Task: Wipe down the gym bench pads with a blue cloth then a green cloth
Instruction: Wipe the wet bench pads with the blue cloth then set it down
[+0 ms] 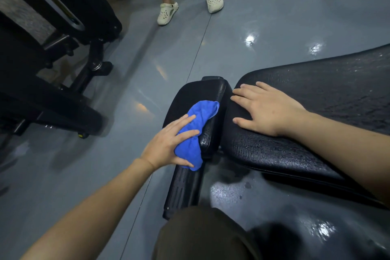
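Down at the short seat pad (195, 99) of the bench, the left hand (168, 143) is pressing a bunched-up blue cloth (196, 131) against the pad's near side edge, fingers mostly straight and spread over the cloth, thumb tucked along its lower end, so it's more of a flat-palm push than a real grip. The right hand (268, 107) is lying flat and open on the long back pad (316, 112), near the end that's facing the seat pad, probably just bracing. I'm not seeing any green cloth, so I'm guessing we're only in the blue-cloth half of the job.

Stuff that could go sideways: the cloth is hanging partly off the pad edge over the frame (181, 188), so with such a loose hold it could be slipping off onto the floor (105, 164). That floor is looking wet and shiny too. Also someone in pale clogs (214, 0) is standing close by at the far side, so a wide swipe might be bumping into them.
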The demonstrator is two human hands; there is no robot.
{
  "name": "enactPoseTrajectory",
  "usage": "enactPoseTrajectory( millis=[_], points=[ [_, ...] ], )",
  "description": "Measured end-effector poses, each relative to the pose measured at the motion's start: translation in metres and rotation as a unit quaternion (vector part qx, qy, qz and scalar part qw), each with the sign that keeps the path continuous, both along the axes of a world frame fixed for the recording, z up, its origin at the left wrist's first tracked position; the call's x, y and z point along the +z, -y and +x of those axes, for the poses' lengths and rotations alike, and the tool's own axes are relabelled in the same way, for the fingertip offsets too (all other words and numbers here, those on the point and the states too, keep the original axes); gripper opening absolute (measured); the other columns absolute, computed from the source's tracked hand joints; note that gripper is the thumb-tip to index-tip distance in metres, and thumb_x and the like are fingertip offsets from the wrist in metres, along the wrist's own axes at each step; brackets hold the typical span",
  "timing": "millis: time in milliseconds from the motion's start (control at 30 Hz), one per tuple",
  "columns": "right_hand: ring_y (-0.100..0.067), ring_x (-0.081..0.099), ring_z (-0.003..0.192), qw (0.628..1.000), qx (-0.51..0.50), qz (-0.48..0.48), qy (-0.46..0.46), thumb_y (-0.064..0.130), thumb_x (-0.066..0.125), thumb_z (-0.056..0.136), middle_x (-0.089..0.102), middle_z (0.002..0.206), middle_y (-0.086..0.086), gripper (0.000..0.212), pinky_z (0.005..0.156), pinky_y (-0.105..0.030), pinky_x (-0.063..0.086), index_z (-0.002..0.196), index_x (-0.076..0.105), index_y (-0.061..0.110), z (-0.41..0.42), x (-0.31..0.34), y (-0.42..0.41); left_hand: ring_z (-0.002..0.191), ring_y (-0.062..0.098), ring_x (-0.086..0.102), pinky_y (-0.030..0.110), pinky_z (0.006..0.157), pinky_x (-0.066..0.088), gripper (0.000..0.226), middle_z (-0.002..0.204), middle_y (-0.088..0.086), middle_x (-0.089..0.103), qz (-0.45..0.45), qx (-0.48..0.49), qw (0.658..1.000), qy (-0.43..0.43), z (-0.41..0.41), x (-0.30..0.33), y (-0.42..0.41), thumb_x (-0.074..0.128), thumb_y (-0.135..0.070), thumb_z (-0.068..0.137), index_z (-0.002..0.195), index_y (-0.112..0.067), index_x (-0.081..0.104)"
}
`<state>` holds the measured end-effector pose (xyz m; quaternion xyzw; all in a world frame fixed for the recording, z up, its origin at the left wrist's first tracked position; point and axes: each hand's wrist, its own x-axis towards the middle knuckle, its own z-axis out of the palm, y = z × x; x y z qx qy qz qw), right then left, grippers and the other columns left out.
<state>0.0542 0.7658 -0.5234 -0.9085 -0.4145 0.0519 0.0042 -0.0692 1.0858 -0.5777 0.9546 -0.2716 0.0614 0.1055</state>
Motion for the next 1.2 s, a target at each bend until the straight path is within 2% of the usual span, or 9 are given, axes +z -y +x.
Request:
enactPoseTrajectory(
  millis=[167, 300, 400, 500, 633, 933, 1000, 1100, 1200],
  points=[
    [-0.015, 0.013, 0.153, 1.0, -0.001, 0.001, 0.0, 0.073, 0.001, 0.081, 0.024, 0.164, 0.004, 0.096, 0.125, -0.039, 0.009, 0.157, 0.028, 0.022, -0.001, 0.0, 0.0, 0.154, 0.025, 0.023, 0.028, 0.12, 0.025, 0.101, 0.164, 0.005, 0.026, 0.008, 0.025, 0.999, -0.029, 0.001, 0.001, -0.026, 0.087, -0.065, 0.06, 0.144, -0.028, 0.044],
    [-0.015, 0.014, 0.153, 1.0, -0.003, 0.002, 0.001, 0.073, 0.003, 0.082, 0.024, 0.164, 0.004, 0.094, 0.125, -0.039, 0.009, 0.157, 0.028, 0.023, -0.001, 0.001, 0.001, 0.153, 0.021, 0.023, 0.039, 0.113, 0.039, 0.102, 0.166, -0.001, 0.024, -0.018, 0.061, 0.997, -0.05, 0.0, 0.001, -0.035, 0.09, -0.062, 0.058, 0.143, -0.028, 0.045],
    [-0.014, 0.013, 0.153, 1.0, -0.005, -0.001, 0.0, 0.073, 0.003, 0.082, 0.023, 0.164, 0.005, 0.094, 0.125, -0.038, 0.008, 0.157, 0.027, 0.023, 0.0, 0.002, 0.0, 0.154, 0.016, 0.019, 0.042, 0.115, 0.038, 0.104, 0.166, -0.009, 0.022, -0.066, 0.121, 0.988, -0.07, -0.007, 0.0, -0.032, 0.093, -0.058, 0.055, 0.144, -0.029, 0.047],
    [-0.015, 0.014, 0.153, 1.0, -0.005, -0.001, 0.001, 0.073, 0.003, 0.082, 0.024, 0.164, 0.004, 0.094, 0.125, -0.039, 0.008, 0.157, 0.028, 0.023, -0.001, 0.002, 0.0, 0.154, 0.008, 0.015, 0.036, 0.119, 0.029, 0.106, 0.166, -0.014, 0.02, -0.166, 0.215, 0.956, -0.107, -0.021, -0.006, -0.021, 0.097, -0.044, 0.05, 0.144, -0.031, 0.048],
    [-0.015, 0.015, 0.153, 1.0, -0.004, 0.001, 0.003, 0.073, 0.003, 0.082, 0.024, 0.164, 0.004, 0.094, 0.125, -0.039, 0.009, 0.156, 0.029, 0.023, -0.001, 0.002, 0.001, 0.149, -0.006, 0.015, 0.004, 0.107, 0.024, 0.102, 0.164, -0.017, 0.017, -0.302, 0.306, 0.891, -0.149, -0.039, -0.014, -0.002, 0.079, -0.035, 0.054, 0.148, -0.033, 0.04],
    [-0.016, 0.016, 0.153, 1.0, -0.003, 0.002, 0.0, 0.073, 0.002, 0.08, 0.025, 0.164, 0.003, 0.096, 0.125, -0.04, 0.01, 0.156, 0.03, 0.022, -0.001, 0.003, 0.0, 0.134, -0.022, 0.029, -0.002, 0.1, 0.027, 0.104, 0.158, -0.016, 0.032, -0.329, 0.369, 0.847, -0.196, -0.022, -0.004, -0.004, 0.067, -0.049, 0.065, 0.158, -0.028, 0.027],
    [-0.016, 0.016, 0.152, 1.0, -0.003, -0.002, 0.001, 0.073, 0.002, 0.081, 0.025, 0.164, 0.003, 0.095, 0.125, -0.04, 0.01, 0.156, 0.03, 0.022, -0.001, 0.003, 0.0, 0.128, -0.02, 0.038, 0.0, 0.097, 0.031, 0.099, 0.151, -0.02, 0.04, -0.344, 0.384, 0.831, -0.206, -0.011, 0.001, -0.004, 0.069, -0.055, 0.07, 0.157, -0.029, 0.029],
    [-0.016, 0.017, 0.152, 1.0, -0.004, 0.0, 0.001, 0.073, 0.002, 0.081, 0.027, 0.163, 0.003, 0.095, 0.125, -0.04, 0.011, 0.156, 0.031, 0.022, -0.002, 0.004, 0.001, 0.126, 0.003, 0.052, 0.016, 0.099, 0.038, 0.086, 0.144, -0.011, 0.053, -0.345, 0.422, 0.806, -0.229, 0.006, 0.004, -0.006, 0.071, -0.058, 0.079, 0.153, -0.029, 0.037],
    [-0.016, 0.016, 0.152, 1.0, -0.007, 0.002, -0.003, 0.073, 0.0, 0.078, 0.026, 0.164, 0.003, 0.097, 0.125, -0.04, 0.01, 0.156, 0.031, 0.022, -0.002, 0.004, 0.001, 0.107, 0.011, 0.065, 0.029, 0.097, 0.05, 0.082, 0.12, -0.004, 0.069, -0.329, 0.456, 0.791, -0.241, 0.021, 0.005, -0.01, 0.064, -0.075, 0.063, 0.134, -0.034, 0.055]
  ],
)
